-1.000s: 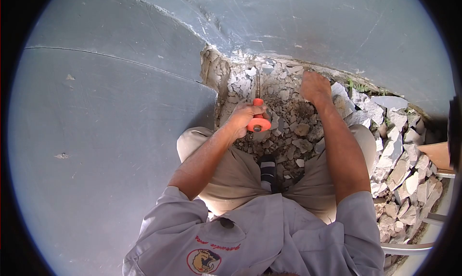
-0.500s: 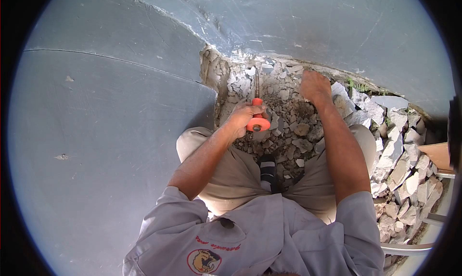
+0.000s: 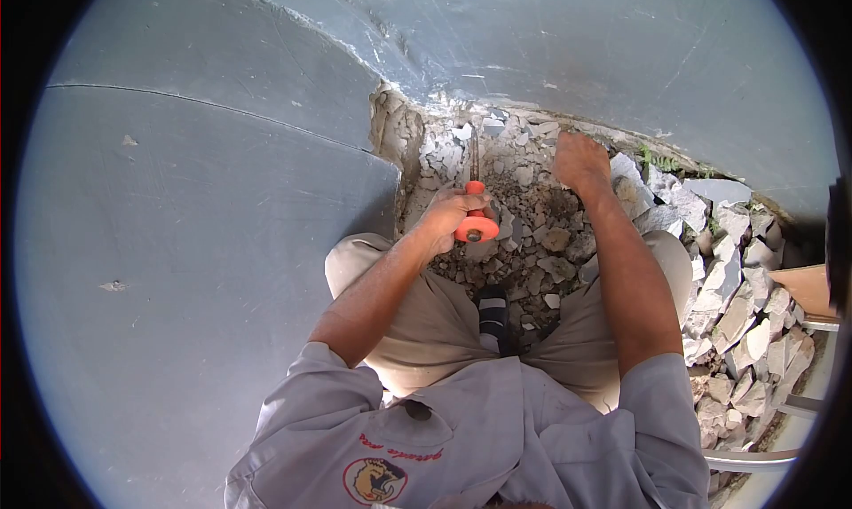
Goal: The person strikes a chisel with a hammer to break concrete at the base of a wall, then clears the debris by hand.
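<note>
My left hand (image 3: 451,216) is wrapped round the red grip of a chisel (image 3: 475,158), whose round red guard faces me. The chisel's metal shaft points away from me, its tip over the pale broken edge of the floor. To the right, my right hand (image 3: 581,161) is closed in a fist above the rubble (image 3: 541,234); whatever it may hold is hidden from view. The two hands are apart, with loose stones and dirt between them.
Smooth grey slab (image 3: 204,243) spreads on the left, and a grey surface (image 3: 621,47) lies beyond the rubble. Broken slabs (image 3: 741,309) are heaped at the right, beside a brown board (image 3: 806,287) and a metal frame (image 3: 753,461). A foot (image 3: 493,318) is between my knees.
</note>
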Available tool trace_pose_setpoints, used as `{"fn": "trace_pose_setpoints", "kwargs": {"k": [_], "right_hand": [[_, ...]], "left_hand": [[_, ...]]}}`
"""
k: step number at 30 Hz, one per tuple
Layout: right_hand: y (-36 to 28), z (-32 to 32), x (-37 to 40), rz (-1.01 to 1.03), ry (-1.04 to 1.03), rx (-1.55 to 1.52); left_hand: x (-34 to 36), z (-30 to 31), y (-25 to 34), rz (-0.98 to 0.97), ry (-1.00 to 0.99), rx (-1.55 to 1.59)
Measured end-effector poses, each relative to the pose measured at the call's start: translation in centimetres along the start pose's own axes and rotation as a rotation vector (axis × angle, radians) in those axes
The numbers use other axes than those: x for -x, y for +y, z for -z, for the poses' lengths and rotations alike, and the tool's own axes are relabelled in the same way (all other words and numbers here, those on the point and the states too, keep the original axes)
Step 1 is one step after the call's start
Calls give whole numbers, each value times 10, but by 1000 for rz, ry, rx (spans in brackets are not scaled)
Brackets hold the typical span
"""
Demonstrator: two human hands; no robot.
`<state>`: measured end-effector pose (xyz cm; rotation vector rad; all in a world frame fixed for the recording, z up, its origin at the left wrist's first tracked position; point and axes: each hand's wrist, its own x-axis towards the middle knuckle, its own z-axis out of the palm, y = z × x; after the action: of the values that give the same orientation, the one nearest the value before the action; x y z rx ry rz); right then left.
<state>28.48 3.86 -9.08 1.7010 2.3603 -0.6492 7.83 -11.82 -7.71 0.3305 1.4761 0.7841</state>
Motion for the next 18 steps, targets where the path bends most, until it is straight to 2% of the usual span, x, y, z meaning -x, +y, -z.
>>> {"fn": "trace_pose_setpoints", "kwargs": {"k": [18], "right_hand": [[-2, -3, 2, 15, 41, 20]], "left_hand": [[2, 1, 1, 0, -19, 34]]}}
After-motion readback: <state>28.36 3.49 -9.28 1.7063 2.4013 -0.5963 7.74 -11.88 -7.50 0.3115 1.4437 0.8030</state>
